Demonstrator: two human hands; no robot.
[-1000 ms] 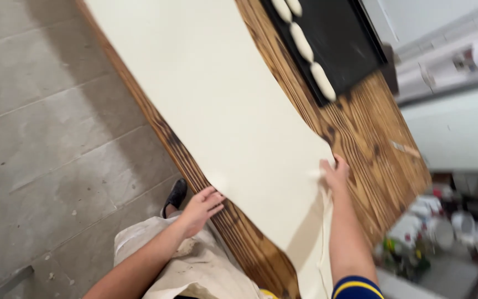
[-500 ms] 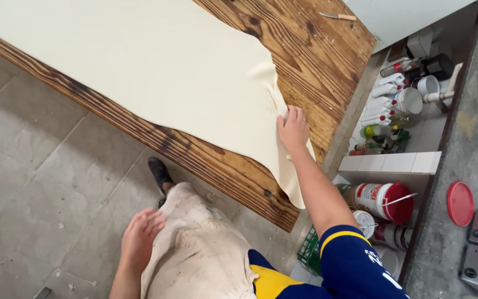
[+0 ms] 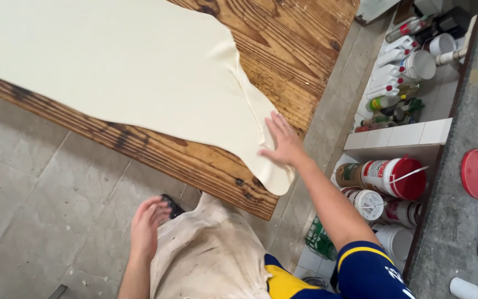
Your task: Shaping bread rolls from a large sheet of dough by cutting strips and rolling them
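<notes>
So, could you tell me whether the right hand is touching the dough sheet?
Touching: the head view shows the right hand lying flat on the dough sheet.

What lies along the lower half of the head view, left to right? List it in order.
Tiled floor → left hand → apron → right hand on the dough sheet → red-lidded tub → red lid on the grey counter.

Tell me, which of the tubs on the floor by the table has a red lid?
The big tub lying on its side, closest to the right hand on the dough sheet. The tubs below it have white lids.
</notes>
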